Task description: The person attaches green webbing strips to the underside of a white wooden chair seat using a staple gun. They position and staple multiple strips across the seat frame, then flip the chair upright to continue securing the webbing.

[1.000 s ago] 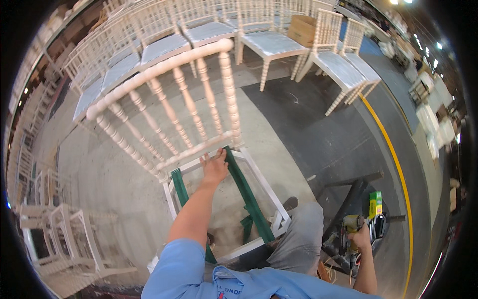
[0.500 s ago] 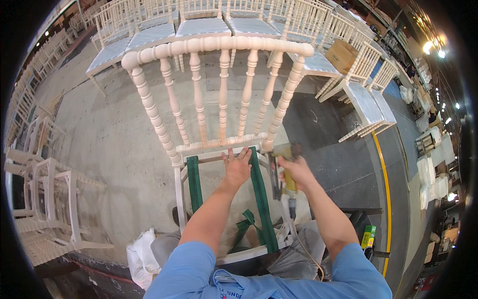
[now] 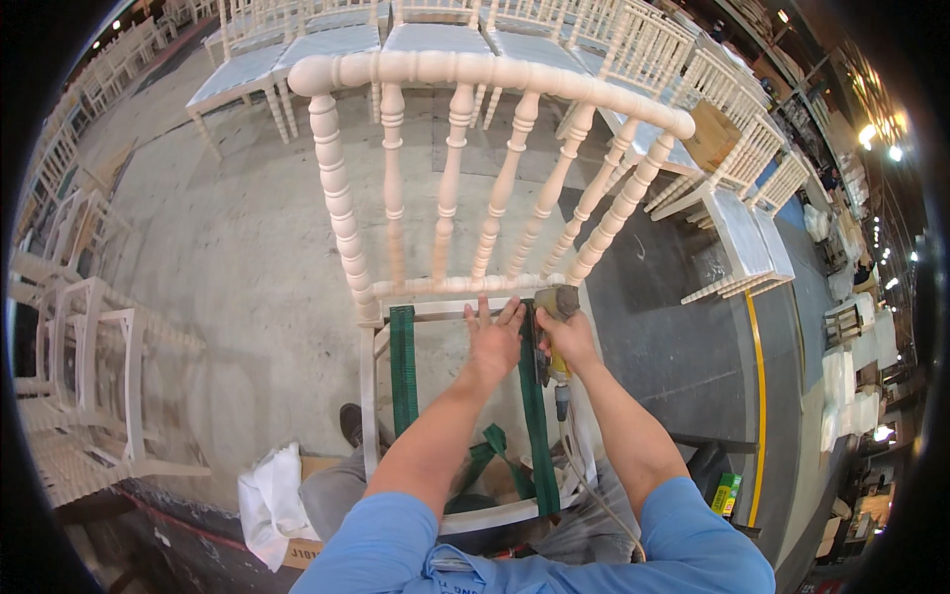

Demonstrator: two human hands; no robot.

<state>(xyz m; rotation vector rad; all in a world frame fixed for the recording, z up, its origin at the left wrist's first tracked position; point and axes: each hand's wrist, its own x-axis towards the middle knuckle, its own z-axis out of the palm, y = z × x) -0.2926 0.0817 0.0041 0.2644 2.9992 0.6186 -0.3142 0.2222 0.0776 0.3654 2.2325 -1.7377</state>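
Note:
A whitish spindle-back chair [image 3: 346,203] stands before me, its seat a bare frame. Two green webbing straps [image 3: 406,366] run from its rear rail toward its front rail, and a loose green end [image 3: 485,455] hangs inside the frame. My left hand [image 3: 495,342] lies with fingers spread on the rear rail, beside the top of the right strap. In my right hand [image 3: 572,342] is a yellow and grey air staple gun [image 3: 560,307], held by its grip. The gun's nose is at the rear right corner, over or against that strap's end; the exact contact is hidden.
Rows of similar chairs with pale seats [image 3: 435,40] stand beyond, some at the right. Unfinished frames [image 3: 99,366] are stacked at the left. An air hose [image 3: 584,470] trails toward me. A white bag [image 3: 272,505] lies at lower left, a green box [image 3: 725,493] at lower right.
The staple gun in my right hand has moved inward from outside the right side rail to the strap's end. My left hand stays on the rear rail. The view has shifted and turned.

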